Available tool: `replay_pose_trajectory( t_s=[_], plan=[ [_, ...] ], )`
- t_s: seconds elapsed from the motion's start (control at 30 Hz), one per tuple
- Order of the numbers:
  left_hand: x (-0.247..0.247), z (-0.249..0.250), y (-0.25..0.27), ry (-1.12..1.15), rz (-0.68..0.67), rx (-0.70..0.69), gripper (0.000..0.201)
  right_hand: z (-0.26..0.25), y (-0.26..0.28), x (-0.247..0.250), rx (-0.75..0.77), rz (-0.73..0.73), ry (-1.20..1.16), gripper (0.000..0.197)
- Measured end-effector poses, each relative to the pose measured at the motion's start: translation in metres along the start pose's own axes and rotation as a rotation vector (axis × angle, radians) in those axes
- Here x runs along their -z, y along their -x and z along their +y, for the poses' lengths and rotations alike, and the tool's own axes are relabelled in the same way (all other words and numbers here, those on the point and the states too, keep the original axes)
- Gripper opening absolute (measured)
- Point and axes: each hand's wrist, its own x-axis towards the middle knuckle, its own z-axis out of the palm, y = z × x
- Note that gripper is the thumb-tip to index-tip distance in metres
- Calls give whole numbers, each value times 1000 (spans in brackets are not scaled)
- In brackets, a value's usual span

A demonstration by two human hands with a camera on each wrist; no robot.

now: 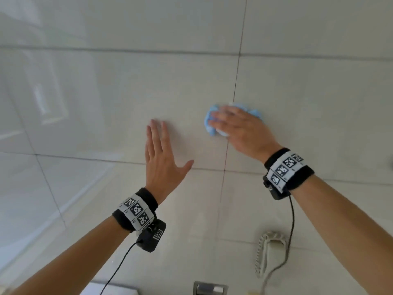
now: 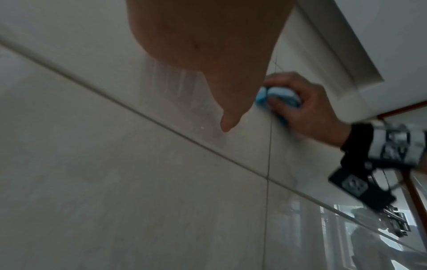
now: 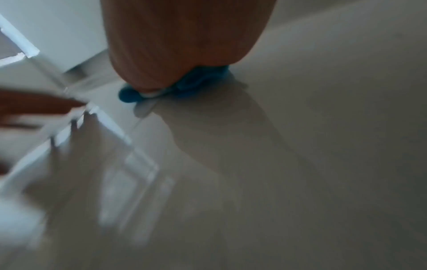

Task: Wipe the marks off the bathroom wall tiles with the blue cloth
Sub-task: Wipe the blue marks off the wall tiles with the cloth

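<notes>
The wall tiles [image 1: 106, 103] are glossy beige with thin grout lines. My right hand [image 1: 240, 128] presses a crumpled blue cloth [image 1: 210, 122] against the wall on a vertical grout line. In the left wrist view, the right hand [image 2: 307, 109] has its thumb and fingers curled round the cloth [image 2: 279, 93]. The right wrist view shows only the cloth's edge [image 3: 129, 95] poking out under the hand [image 3: 184, 45]. My left hand [image 1: 161, 150] lies flat on the tile to the cloth's left, fingers straight and thumb spread. Faint pale streaks [image 2: 175, 87] show beside the left palm [image 2: 208, 54].
A coiled white hose [image 1: 263, 252] hangs on the wall at the lower right. A metal holder [image 1: 210, 290] sits at the bottom edge, with a white fixture [image 1: 119, 290] to its left. Cables run from both wrist cameras. A white ceiling ledge [image 2: 346, 54] runs above the wall.
</notes>
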Motion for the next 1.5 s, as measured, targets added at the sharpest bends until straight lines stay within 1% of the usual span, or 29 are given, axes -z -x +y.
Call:
replay_pose_trajectory(
  t_s=[0.03,0.07,0.13,0.2,0.23,0.27,0.3,0.37,0.43,0.47,0.5,0.57,0.63,0.7,0.73,0.77,0.87,0.93,1.0,1.1,1.13,1.17,1.2,1.23,1.27,1.33,1.4,1.47,1.5],
  plan=[
    [2,-1,-7,-10,6,-8,131,13,-23,13,-104,55,-23,48],
    [4,-1,-14,-15,14,-18,129,29,-48,26,-218,142,-33,50],
    [9,1,-26,-17,30,-42,122,56,-97,49,-389,315,-24,48],
    [15,2,-38,-26,47,-70,113,71,-133,57,-474,445,-16,44],
    [19,2,-42,-34,57,-85,108,69,-142,56,-499,476,-17,44],
    [23,1,-47,-40,66,-97,105,61,-147,50,-508,476,-25,46],
    [27,-2,-50,-45,76,-104,102,48,-147,40,-482,447,-43,48],
    [35,-9,-55,-46,97,-95,98,15,-141,14,-323,327,-72,48],
    [42,-21,-56,-46,103,-74,95,-14,-129,-9,-151,181,-24,45],
    [46,-27,-56,-47,100,-63,94,-21,-127,-16,-102,140,11,44],
    [50,-35,-55,-49,94,-53,94,-23,-130,-18,-93,118,31,42],
    [58,-52,-53,-60,78,-42,95,-22,-153,-16,-163,129,17,40],
    [65,-69,-51,-72,70,-29,96,-17,-188,-13,-246,198,-13,38],
    [72,-84,-50,-78,61,-6,96,-19,-221,-16,-292,270,-50,36],
    [76,-91,-50,-79,59,6,97,-26,-233,-22,-301,282,-62,36],
    [80,-99,-49,-81,56,14,97,-38,-243,-30,-287,263,-77,36],
    [94,-124,-46,-97,45,31,96,-80,-258,-63,-130,110,-81,39],
    [104,-141,-44,-103,28,45,97,-95,-269,-78,-93,69,-69,40],
    [115,-157,-43,-89,11,62,96,-99,-282,-83,-143,103,-73,38],
    [137,-183,-34,-40,-5,70,93,-112,-291,-89,-273,221,-141,35],
    [145,-193,-28,-8,-10,71,91,-123,-288,-92,-292,225,-195,35],
    [154,-201,-22,33,-13,77,90,-135,-285,-96,-297,192,-270,34],
    [162,-207,-16,72,-20,84,90,-151,-279,-99,-309,124,-364,32],
    [170,-214,-10,104,-31,89,91,-169,-272,-102,-349,58,-470,29],
    [179,-223,0,135,-44,95,94,-192,-265,-105,-431,19,-606,26],
    [189,-227,14,214,-91,78,100,-226,-241,-105,-718,4,-928,21],
    [200,-235,33,265,-165,61,108,-264,-222,-104,-1009,-34,-1289,18],
    [209,-242,54,309,-238,67,113,-302,-207,-97,-1223,-78,-1646,19],
    [214,-244,65,326,-278,70,114,-319,-202,-93,-1301,-88,-1782,21]
  ],
)
